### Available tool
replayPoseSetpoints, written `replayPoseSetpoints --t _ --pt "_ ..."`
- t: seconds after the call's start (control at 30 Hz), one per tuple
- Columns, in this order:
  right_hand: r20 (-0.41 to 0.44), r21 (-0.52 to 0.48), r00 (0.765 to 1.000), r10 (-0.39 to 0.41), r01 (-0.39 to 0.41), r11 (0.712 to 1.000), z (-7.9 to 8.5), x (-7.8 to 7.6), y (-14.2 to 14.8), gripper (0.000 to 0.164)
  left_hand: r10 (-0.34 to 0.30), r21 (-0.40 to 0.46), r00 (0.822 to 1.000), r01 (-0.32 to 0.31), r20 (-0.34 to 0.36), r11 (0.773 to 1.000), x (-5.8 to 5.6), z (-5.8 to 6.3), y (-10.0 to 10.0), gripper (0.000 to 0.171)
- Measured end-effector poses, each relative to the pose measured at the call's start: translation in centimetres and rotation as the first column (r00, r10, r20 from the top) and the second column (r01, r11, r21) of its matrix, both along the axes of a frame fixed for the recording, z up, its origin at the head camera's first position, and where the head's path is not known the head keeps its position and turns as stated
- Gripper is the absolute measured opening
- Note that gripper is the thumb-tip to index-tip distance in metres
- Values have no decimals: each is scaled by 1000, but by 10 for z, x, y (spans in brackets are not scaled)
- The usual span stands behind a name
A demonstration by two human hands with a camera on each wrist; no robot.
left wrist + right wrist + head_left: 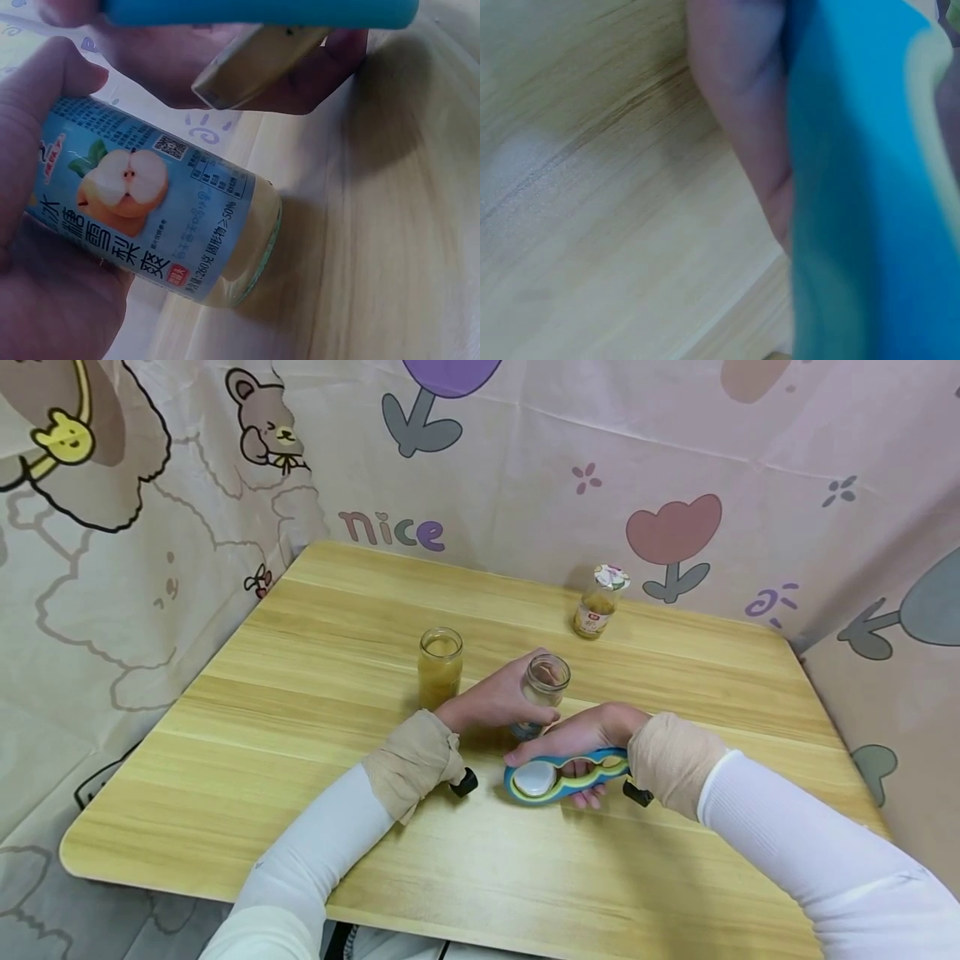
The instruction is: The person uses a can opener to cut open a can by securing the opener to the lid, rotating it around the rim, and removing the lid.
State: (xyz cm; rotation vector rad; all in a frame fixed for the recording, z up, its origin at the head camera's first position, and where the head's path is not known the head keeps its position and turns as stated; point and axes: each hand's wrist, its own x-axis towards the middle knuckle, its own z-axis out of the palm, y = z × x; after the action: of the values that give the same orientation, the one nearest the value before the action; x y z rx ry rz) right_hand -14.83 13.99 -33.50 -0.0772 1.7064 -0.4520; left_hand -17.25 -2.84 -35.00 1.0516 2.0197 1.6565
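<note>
My left hand [498, 697] grips a glass jar [547, 689] whose mouth shows no lid. A blue label [142, 202] with pears and Chinese print wraps this jar in the left wrist view. Just in front of it, my right hand [588, 731] holds a blue and yellow jar opener [567, 788], fingers curled round its handle. A pale round lid [535, 778] fills the opener's large ring. Close up in the right wrist view, the blue opener side [847, 187] hides much of that hand.
Left of my left hand stands another lidless jar [440, 672] of yellowish contents. A jar with a patterned lid [592, 608] stands near the back edge of the wooden table [300, 693]. A printed cloth [525, 468] hangs behind.
</note>
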Motion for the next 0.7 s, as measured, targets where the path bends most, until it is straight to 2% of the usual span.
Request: replayPoseSetpoints --t 0.47,0.7 --pt "-31 77 999 24 -22 997 7 5 0 74 -8 10 1000 8 4 1000 -1 -2 1 53" --pt "-46 68 998 39 -36 997 7 3 -3 77 -14 16 1000 14 3 1000 -1 -3 0 53"
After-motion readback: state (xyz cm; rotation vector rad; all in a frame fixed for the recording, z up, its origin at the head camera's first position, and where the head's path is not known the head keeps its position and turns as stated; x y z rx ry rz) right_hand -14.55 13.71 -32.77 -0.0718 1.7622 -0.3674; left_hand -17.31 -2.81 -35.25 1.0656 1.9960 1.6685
